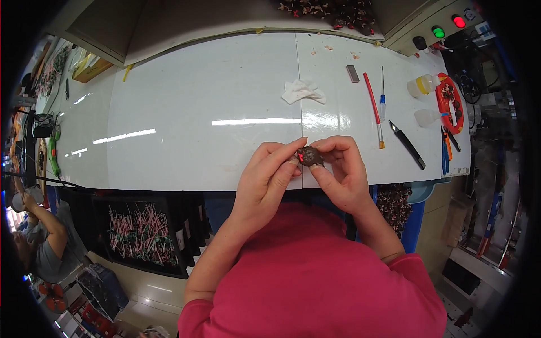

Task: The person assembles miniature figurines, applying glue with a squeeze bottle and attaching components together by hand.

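Both hands meet over the near edge of the glossy white counter [197,112], pinching one small part between them. The left hand [269,172] and the right hand [341,169] are clamped on a small round dark component [310,156], matte brown-black with a speck of red at its left side; thumbs and forefingers close around its rim, so it sits lifted just above the counter's edge.

Beyond the hands lies a crumpled white tissue [303,91], soft and creased. Out past the right hand, thin tools lie side by side: a slender red stick with a brush-like tip [373,107], a small screwdriver with a blue handle [382,96], and black tweezers [408,145], angled and pointed. A small flat grey block [352,73] rests farther off. Farther right stand a translucent squeeze bottle with a yellow cap [422,85] and a red oval tray [449,100] holding dark bits.

Below the left hand, under the counter, a black bin [141,231] holds a tangle of pink and green wire pieces. A heap of dark parts [394,203] sits below the right hand.
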Available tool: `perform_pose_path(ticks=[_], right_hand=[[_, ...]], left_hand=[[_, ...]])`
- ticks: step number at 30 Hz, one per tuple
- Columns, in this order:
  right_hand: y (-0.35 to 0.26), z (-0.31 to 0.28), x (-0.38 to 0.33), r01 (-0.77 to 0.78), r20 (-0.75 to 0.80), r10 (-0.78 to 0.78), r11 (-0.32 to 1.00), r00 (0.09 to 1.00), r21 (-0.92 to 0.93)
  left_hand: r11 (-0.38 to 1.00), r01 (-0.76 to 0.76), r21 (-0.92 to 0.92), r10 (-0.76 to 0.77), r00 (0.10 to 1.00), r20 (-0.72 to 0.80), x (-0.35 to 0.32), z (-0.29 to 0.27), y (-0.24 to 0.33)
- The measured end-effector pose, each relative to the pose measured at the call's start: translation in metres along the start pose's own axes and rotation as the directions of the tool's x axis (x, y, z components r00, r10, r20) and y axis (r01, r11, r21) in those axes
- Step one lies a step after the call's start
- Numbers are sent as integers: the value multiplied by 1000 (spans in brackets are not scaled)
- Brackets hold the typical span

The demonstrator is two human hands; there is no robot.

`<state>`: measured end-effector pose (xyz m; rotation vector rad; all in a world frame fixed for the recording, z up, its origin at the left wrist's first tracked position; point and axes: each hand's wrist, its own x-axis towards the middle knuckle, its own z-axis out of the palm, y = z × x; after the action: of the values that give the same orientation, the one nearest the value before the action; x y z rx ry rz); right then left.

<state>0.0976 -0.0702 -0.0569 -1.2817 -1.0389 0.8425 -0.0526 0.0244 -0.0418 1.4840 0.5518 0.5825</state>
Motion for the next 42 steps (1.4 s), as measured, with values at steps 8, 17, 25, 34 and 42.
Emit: perform_pose_path(ticks=[8, 17, 25, 34, 42], right_hand=[[-4, -1, -1, -22, 17, 22, 999, 1000, -44], [-7, -1, 2, -65, 27, 65, 998, 998, 8], [-7, -2, 5, -35, 82, 35, 999, 996, 2], [-5, -4, 1, -64, 85, 60, 997, 995, 44], [-4, -1, 2, -62, 65, 57, 995, 996, 83]], left_hand=[[999, -24, 21, 24, 1000, 12, 0, -1, -3], [995, -8, -95, 8, 1000, -1, 1, 1, -6], [965, 42, -260, -54, 998, -38, 3, 3, -1], [997, 18, -75, -23, 998, -61, 5, 3, 0], [999, 29, -26, -31, 997, -66, 5, 3, -1]])
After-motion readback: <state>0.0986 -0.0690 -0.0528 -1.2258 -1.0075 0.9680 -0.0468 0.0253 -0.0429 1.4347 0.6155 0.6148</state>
